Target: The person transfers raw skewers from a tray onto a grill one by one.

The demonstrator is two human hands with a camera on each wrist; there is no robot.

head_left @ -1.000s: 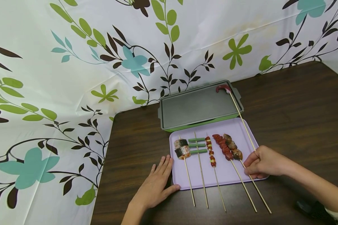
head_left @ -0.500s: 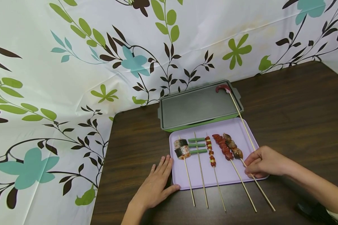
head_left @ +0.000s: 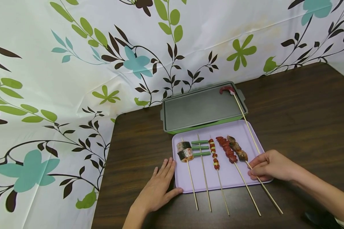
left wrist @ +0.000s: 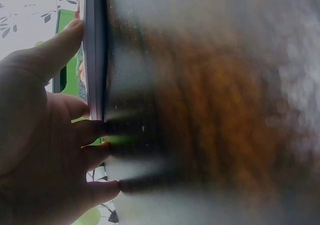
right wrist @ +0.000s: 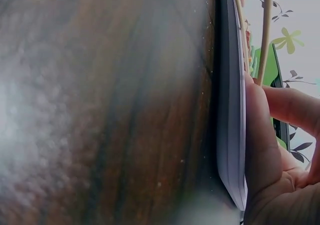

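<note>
In the head view my right hand (head_left: 272, 164) pinches the stick of the brown meat skewer (head_left: 238, 149) at the near right corner of the lilac tray (head_left: 195, 178). The tentacle skewer (head_left: 227, 89) has its red tip on the grey griddle (head_left: 200, 109); its lower stick disappears behind that hand. On the tray lie a red meat skewer (head_left: 227, 149), a thin red-and-yellow skewer (head_left: 214, 154), a green-stick skewer (head_left: 200, 148) and a dark-wrapped roll skewer (head_left: 185, 151). My left hand (head_left: 158, 187) rests flat, its fingers extended, touching the tray's left edge.
The griddle has a green base and stands directly behind the tray. Several skewer sticks overhang the tray's near rim onto the dark wooden table (head_left: 298, 111). A patterned white cloth (head_left: 206, 31) hangs behind. A dark object (head_left: 312, 218) sits near the right forearm.
The butt of the brown meat skewer's stick has swung to the right, while its meat end shifted very little. My left hand has stayed in place at the tray's edge.
</note>
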